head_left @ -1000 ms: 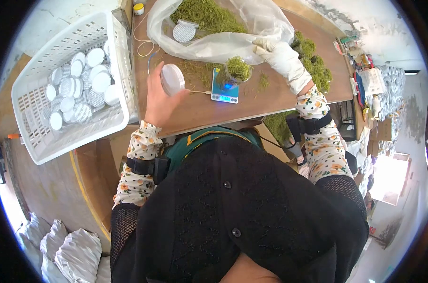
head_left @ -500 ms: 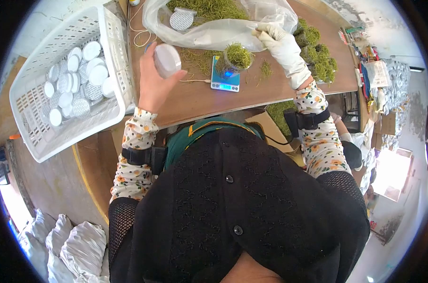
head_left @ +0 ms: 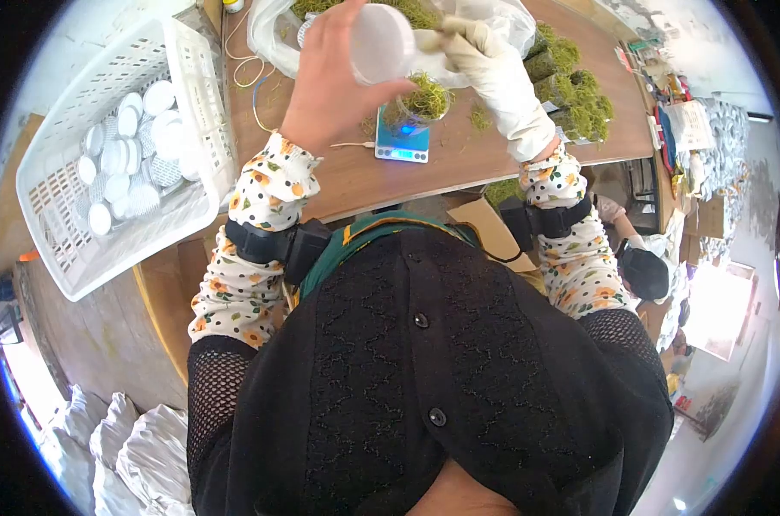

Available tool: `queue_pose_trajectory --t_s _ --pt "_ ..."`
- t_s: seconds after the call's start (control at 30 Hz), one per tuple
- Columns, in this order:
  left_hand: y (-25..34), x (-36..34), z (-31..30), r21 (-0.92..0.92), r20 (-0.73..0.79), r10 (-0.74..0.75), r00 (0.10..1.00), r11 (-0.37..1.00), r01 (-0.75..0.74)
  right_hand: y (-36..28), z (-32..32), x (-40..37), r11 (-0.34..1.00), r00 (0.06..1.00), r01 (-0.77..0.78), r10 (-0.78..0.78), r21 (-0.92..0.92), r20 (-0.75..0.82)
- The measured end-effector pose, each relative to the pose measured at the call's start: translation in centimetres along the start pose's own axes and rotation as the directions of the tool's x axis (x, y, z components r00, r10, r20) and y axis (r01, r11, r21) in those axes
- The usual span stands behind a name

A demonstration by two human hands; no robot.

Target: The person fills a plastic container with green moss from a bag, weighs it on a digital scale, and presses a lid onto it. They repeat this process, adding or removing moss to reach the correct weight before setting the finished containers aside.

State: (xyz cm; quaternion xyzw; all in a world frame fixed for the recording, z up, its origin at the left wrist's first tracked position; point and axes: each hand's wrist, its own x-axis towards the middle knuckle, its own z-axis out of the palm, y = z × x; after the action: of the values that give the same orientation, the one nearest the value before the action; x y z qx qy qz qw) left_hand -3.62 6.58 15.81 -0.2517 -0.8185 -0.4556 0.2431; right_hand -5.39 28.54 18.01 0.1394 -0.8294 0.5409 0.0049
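Note:
My left hand (head_left: 325, 82), bare, is closed round a translucent round plastic tub (head_left: 383, 43), tilted with its round face toward me. My right hand (head_left: 484, 64), in a white glove, is pinched close to the tub's right side; a small pale piece shows at its fingertips, too blurred to name. Below them, a clear tub of green moss (head_left: 426, 101) stands on a blue digital scale (head_left: 401, 148) with a lit display. Behind the hands lies an opened clear plastic bag (head_left: 274, 39) of loose moss, partly hidden by my left hand.
A white slotted basket (head_left: 209, 112) at the left holds several round white pieces (head_left: 114, 157). Moss-filled tubs (head_left: 570, 90) stand right on the brown table (head_left: 338, 193). A cardboard flap (head_left: 489, 232) shows below the table edge. Another person (head_left: 635, 249) is at the right.
My left hand has carried the tub right and upward, over the bag's front and close to the scale. My right hand has moved slightly left, toward the tub.

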Motion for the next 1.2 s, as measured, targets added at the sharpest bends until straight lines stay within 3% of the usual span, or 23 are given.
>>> queue_pose_trajectory --t_s 0.07,0.13,0.17,0.27,0.3,0.4,0.5,0.8,0.9,1.0,1.1,1.2 --pt "-1.0 -0.6 -0.4 -0.072 -0.009 -0.1 0.995 0.992 0.1 2.0 -1.3 -0.2 0.949 0.997 0.064 -0.049 -0.31 0.058" --pt "-2.7 -1.4 -0.2 -0.045 -0.051 -0.105 0.993 0.994 0.103 3.4 -1.6 -0.9 0.764 0.975 0.216 -0.139 -0.608 0.172" --pt "-3.3 -1.7 -0.2 -0.061 -0.05 -0.125 0.991 0.991 0.122 3.8 -1.2 -1.3 0.674 0.945 0.324 -0.262 -0.664 0.195" --pt "-4.7 -2.7 0.2 -0.035 -0.024 -0.2 0.98 0.979 0.199 5.9 0.1 -1.7 0.665 0.945 0.325 -0.26 -0.672 0.2" --pt "-4.5 -3.0 0.3 -0.018 -0.021 -0.226 0.974 0.974 0.226 6.1 0.3 -1.8 0.714 0.961 0.276 -0.182 -0.644 0.209" --pt "-4.0 -3.8 0.3 -0.002 0.008 -0.302 0.953 0.953 0.302 6.9 0.3 -1.8 0.694 0.958 0.274 -0.133 -0.666 0.255" --pt "-4.1 -4.3 0.4 -0.006 0.015 -0.329 0.944 0.944 0.329 7.5 -0.2 -1.9 0.677 0.945 0.328 -0.229 -0.659 0.235" --pt "-4.9 -4.8 1.5 -0.021 0.034 -0.35 0.936 0.936 0.351 6.5 -1.6 -2.7 0.808 0.959 0.284 -0.232 -0.517 0.164" --pt "-5.0 -4.8 2.0 -0.036 0.053 -0.356 0.933 0.933 0.358 7.5 -1.8 -2.8 0.916 0.988 0.157 -0.147 -0.368 0.055" --pt "-5.0 -4.9 2.3 -0.053 0.06 -0.351 0.934 0.934 0.355 7.2 -2.1 -2.5 0.981 0.987 -0.156 0.15 -0.118 -0.056" --pt "-4.8 -4.9 2.2 -0.05 0.059 -0.372 0.926 0.926 0.375 6.8 -3.7 -0.4 0.951 0.979 -0.184 0.2 0.248 -0.042" --pt "-4.5 -5.1 2.0 -0.055 0.045 -0.381 0.923 0.922 0.383 7.1 -6.1 4.2 0.996 0.987 -0.084 0.087 0.029 -0.132"
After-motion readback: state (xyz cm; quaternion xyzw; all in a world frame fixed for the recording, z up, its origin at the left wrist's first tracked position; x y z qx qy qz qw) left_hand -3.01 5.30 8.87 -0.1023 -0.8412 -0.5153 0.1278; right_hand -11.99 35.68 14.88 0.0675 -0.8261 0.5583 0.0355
